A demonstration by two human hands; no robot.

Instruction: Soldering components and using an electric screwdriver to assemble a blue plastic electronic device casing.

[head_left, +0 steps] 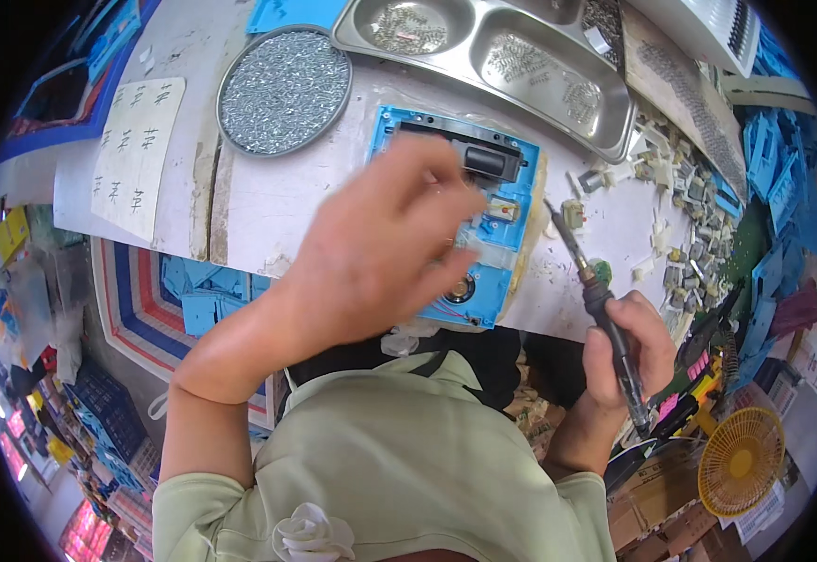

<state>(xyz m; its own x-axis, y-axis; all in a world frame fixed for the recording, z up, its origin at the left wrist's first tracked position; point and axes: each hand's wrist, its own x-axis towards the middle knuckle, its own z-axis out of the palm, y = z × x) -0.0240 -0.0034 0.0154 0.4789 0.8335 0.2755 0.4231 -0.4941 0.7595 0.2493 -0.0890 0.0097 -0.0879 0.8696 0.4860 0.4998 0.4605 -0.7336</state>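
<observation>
My right hand [650, 342] grips a soldering iron [601, 302] by its dark handle, its metal tip pointing up and to the left. At the middle of the table lies an open blue plastic casing [526, 150] with a black part [489, 163], a small whitish component [502, 209] and a round part like a speaker [462, 287] inside. Over the casing's left portion hovers my left hand [371, 239], smeared by motion. Its fingers are bent, but whether they hold anything cannot be made out. The hand hides part of the casing.
A round tray [222, 114] of small metal pieces stands at the back left. Beside it sits a compartmented steel tray [628, 131] with small parts. Loose small components [699, 220] cover the right side. Written paper [137, 159] lies at left; a yellow fan [742, 462] stands lower right.
</observation>
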